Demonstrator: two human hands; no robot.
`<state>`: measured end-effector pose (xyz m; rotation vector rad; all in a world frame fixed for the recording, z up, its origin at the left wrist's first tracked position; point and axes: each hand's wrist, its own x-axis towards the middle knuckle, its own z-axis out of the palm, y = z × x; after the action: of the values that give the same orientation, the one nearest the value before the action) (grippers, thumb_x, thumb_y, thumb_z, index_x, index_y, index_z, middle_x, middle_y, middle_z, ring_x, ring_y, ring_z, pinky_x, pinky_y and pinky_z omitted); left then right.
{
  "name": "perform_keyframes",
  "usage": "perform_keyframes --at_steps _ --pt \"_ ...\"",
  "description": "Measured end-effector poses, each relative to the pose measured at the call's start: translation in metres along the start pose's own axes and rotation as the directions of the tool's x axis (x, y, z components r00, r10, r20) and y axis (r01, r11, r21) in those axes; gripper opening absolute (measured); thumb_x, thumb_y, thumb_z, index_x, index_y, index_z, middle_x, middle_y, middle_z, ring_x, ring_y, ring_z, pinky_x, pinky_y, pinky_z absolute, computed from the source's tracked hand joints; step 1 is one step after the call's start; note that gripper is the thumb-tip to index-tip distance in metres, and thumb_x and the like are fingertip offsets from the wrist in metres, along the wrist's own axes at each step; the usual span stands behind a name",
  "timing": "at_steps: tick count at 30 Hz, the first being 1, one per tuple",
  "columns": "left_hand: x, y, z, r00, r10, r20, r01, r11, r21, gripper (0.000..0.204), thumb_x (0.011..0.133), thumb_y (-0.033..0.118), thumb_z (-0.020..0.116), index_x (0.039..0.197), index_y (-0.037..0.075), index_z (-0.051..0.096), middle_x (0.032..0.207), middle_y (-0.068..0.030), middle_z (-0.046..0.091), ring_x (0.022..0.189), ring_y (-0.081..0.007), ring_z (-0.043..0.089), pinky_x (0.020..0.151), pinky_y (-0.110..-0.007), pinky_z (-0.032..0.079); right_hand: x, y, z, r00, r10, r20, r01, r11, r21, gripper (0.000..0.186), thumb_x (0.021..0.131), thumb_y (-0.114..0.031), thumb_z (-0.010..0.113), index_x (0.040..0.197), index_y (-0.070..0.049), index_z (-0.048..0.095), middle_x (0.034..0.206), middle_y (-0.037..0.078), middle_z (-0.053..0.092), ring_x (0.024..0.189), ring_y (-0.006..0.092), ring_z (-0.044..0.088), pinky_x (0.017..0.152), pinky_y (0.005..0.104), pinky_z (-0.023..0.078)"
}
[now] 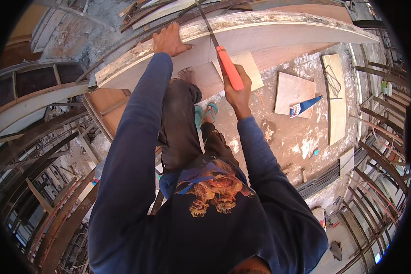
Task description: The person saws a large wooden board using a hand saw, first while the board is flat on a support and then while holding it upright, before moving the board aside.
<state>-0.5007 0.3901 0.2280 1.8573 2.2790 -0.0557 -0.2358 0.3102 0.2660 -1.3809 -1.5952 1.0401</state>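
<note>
A long pale wooden board (278,42) with a rough, weathered edge stretches across the far side in front of me. My left hand (168,41) grips that edge, fingers over the top and thumb along the near face. In my right hand (238,89) is a handsaw (231,68), held by its orange-red handle. Its dark, narrow blade (207,20) slants up and away to the left across the board's edge, right of my left hand. Whether the teeth have cut in cannot be made out. My bare foot (187,74) rests against the wood under the board.
On the floor to the right lie a square wood panel (287,89), a second handsaw with a blue blade (311,103), and a long pale plank (335,100) with a bent wire frame on it. Wooden racks (46,192) flank both sides. A sandal (211,111) is under my other foot.
</note>
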Motion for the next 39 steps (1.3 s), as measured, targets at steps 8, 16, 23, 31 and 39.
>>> perform_keyframes --at_steps 8,16,23,31,39 --pt "-0.003 -0.024 -0.005 1.000 -0.012 -0.029 0.011 0.999 -0.053 0.082 0.064 0.061 0.084 0.115 0.003 0.057 0.115 -0.0168 0.069 0.114 -0.0358 0.063 0.094 -0.056 0.042 -0.130 -0.015 -0.073 0.985 0.140 0.099 -0.142 0.990 0.012 0.031 0.088 -0.005 0.065 0.118 0.003 0.065 0.102 0.015 0.071 0.093 0.0214 0.068 0.084 0.0329 0.052" --pt "0.004 0.004 0.004 0.997 0.029 -0.072 -0.034 0.997 -0.069 0.083 0.063 0.062 0.084 0.116 0.004 0.058 0.119 -0.0152 0.068 0.115 -0.0363 0.062 0.094 -0.056 0.042 0.041 0.006 0.016 0.998 -0.046 -0.039 0.046 0.999 -0.002 0.034 0.078 -0.003 0.064 0.112 0.000 0.067 0.082 0.020 0.069 0.071 0.0310 0.068 0.069 0.0359 0.052" --pt "0.005 -0.023 -0.009 0.999 -0.023 -0.045 0.020 0.997 -0.072 0.079 0.064 0.059 0.085 0.113 0.003 0.060 0.109 -0.0178 0.071 0.108 -0.0371 0.066 0.094 -0.055 0.043 -0.127 -0.022 -0.072 0.976 0.189 0.105 -0.191 0.982 0.009 0.035 0.087 0.000 0.064 0.123 0.002 0.064 0.106 0.017 0.072 0.102 0.0244 0.070 0.090 0.0340 0.052" --pt "-0.006 0.002 -0.004 0.999 -0.018 -0.035 0.016 0.998 -0.053 0.079 0.063 0.061 0.085 0.114 0.006 0.060 0.117 -0.0128 0.068 0.115 -0.0325 0.062 0.095 -0.057 0.040 0.056 -0.006 0.028 1.000 0.026 0.002 -0.026 1.000 0.002 0.036 0.079 -0.002 0.064 0.114 0.000 0.065 0.086 0.021 0.069 0.073 0.0313 0.068 0.071 0.0362 0.052" --pt "-0.007 -0.025 -0.006 0.998 -0.056 0.005 0.056 0.998 -0.023 0.086 0.062 0.061 0.085 0.122 0.006 0.058 0.123 -0.0097 0.066 0.117 -0.0299 0.061 0.092 -0.055 0.044 -0.120 -0.028 -0.074 0.976 0.182 0.120 -0.184 0.983 0.002 0.030 0.092 -0.012 0.066 0.117 0.004 0.065 0.103 0.015 0.070 0.096 0.0225 0.068 0.086 0.0345 0.052"
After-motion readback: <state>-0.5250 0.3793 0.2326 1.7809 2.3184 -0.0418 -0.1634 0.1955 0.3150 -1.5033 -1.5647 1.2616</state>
